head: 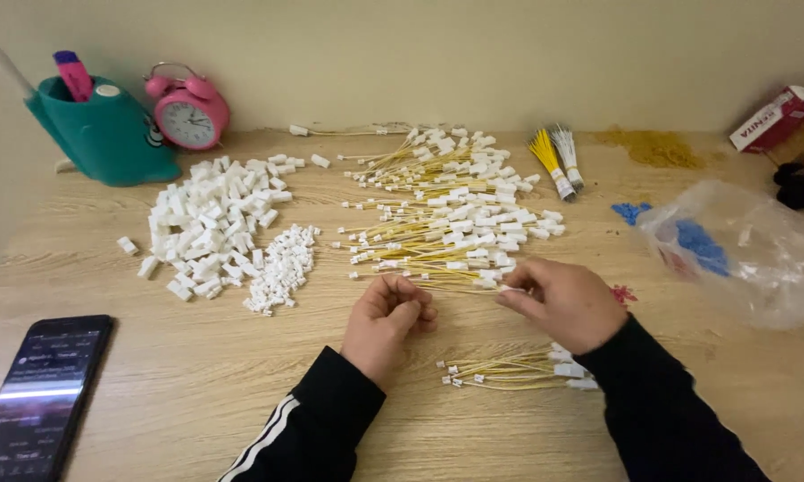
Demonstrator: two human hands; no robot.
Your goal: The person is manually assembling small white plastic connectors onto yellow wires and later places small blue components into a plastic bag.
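Left hand (387,317) is curled into a loose fist on the wooden table (196,384); right hand (564,302) pinches a white connector at the near edge of the large pile of yellow wire leads (446,210). A small bundle of wire leads (513,369) lies just under the right wrist. Left of the hands: heap of white connector housings (212,223), smaller white pieces (281,268), phone (40,397); clear plastic bag (745,250) to the right.

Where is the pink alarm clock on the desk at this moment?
In the head view, the pink alarm clock stands at the far left of the desk, against the wall, right beside the teal holder.
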